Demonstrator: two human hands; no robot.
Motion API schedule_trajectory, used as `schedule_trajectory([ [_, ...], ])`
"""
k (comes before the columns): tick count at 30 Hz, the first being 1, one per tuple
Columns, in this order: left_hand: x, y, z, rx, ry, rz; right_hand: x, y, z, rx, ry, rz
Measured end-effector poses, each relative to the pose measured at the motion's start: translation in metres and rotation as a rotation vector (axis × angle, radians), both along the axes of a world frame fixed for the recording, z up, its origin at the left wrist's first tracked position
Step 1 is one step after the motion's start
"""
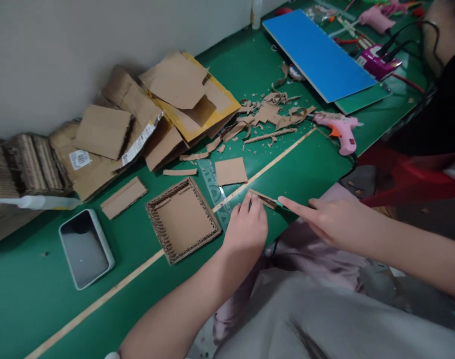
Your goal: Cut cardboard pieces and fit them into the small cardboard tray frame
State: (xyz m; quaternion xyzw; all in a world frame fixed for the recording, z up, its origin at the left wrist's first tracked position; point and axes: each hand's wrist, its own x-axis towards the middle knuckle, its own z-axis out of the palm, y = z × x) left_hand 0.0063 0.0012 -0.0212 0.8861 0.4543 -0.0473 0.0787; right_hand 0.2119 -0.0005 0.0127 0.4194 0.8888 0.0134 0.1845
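Near the table's front edge, my left hand (249, 219) presses its fingertips on a narrow cardboard strip (262, 197). My right hand (320, 215) is closed round a slim green cutter (284, 205), index finger stretched along it, and its tip meets the strip's right end. Left of my left hand lies a shallow square cardboard tray (184, 219) with corrugated walls. A small cardboard square (230, 171) sits just behind my hands, partly on a clear ruler (211, 182).
A phone (85, 249) and a glue bottle (44, 202) lie at the left. Stacked cardboard (103, 130) lines the wall. Scraps (268, 114), a pink glue gun (339, 130) and a blue board (317, 55) are further back. A person in black (436, 109) is at the right.
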Motion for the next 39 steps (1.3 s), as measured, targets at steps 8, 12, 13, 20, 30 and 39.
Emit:
schedule_trajectory([
  [8,-0.001,0.000,-0.004,0.049,-0.017,-0.012,0.016,-0.015,0.002,-0.022,-0.010,-0.036],
  [12,-0.002,0.000,-0.006,0.079,-0.018,-0.017,0.025,-0.024,0.003,0.048,0.001,-0.035],
  [13,-0.002,0.000,-0.007,0.083,-0.020,-0.023,0.026,-0.026,0.003,0.054,-0.002,-0.035],
  [20,-0.004,0.000,-0.007,0.053,-0.031,-0.034,0.031,-0.031,0.005,0.037,-0.007,-0.032],
  [30,-0.002,0.001,-0.004,0.018,-0.033,-0.028,0.036,-0.039,0.001,0.056,-0.001,-0.056],
  [39,-0.001,0.001,0.002,0.015,-0.073,-0.017,0.052,-0.043,0.000,-0.034,0.211,-0.104],
])
